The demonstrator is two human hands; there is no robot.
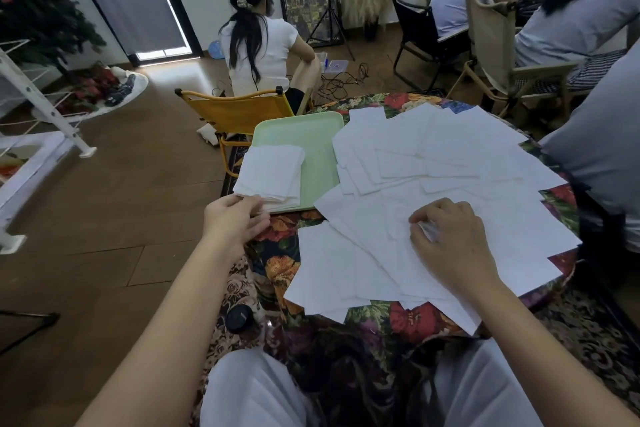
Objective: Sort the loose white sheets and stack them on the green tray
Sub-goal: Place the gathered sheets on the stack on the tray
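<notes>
Right hand (450, 239) pinching top sheet of loose white sheets (446, 163), right of green tray (322, 156). Left hand (235, 218) gripping stack (273, 173) at tray's near-left corner, nearer tray.

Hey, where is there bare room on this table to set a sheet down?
Bare green shows on the tray, right of and beyond the stack. A strip of floral cloth lies open between the tray's near edge and the loose sheets. The table's right side is crowded with overlapping paper.
</notes>
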